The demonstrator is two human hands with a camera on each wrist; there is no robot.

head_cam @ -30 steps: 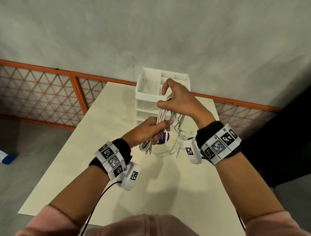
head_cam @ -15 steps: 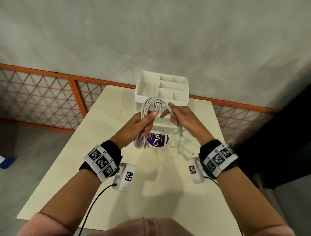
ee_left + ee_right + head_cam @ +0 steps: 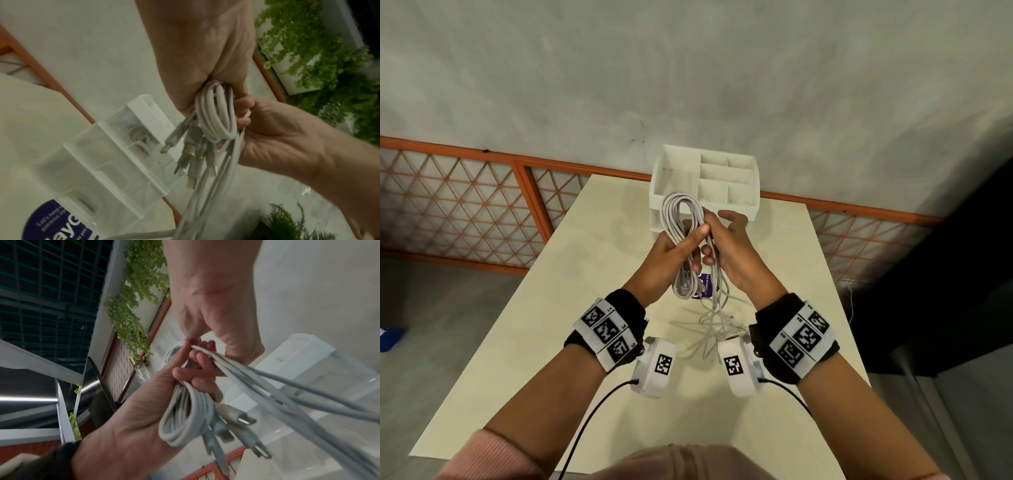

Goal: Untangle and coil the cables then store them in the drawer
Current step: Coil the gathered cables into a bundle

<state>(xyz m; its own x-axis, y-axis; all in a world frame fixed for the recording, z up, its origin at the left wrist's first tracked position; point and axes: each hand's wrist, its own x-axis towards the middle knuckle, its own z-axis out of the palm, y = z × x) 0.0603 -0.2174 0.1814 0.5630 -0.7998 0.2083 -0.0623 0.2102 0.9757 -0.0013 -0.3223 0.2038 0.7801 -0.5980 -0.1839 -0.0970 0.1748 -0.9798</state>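
Indoor recording set-up rather than a lived-in room. A plain pale table (image 3: 524,342) stands against a bare grey plastered wall (image 3: 688,68), along whose foot runs an orange-framed lattice railing (image 3: 465,212). The floor (image 3: 431,308) is grey and unfurnished. Both wrists carry bands with printed black-and-white marker squares (image 3: 606,330) and small white wired camera units (image 3: 655,366), equipment typical of motion-capture or data-collection work. The wrist views add hanging green foliage in white planters (image 3: 320,53) and a dark gridded window or panel (image 3: 51,280), suggesting a commercial or office-type interior. A white desktop organiser with drawers (image 3: 709,185) is the only furnishing on the table.
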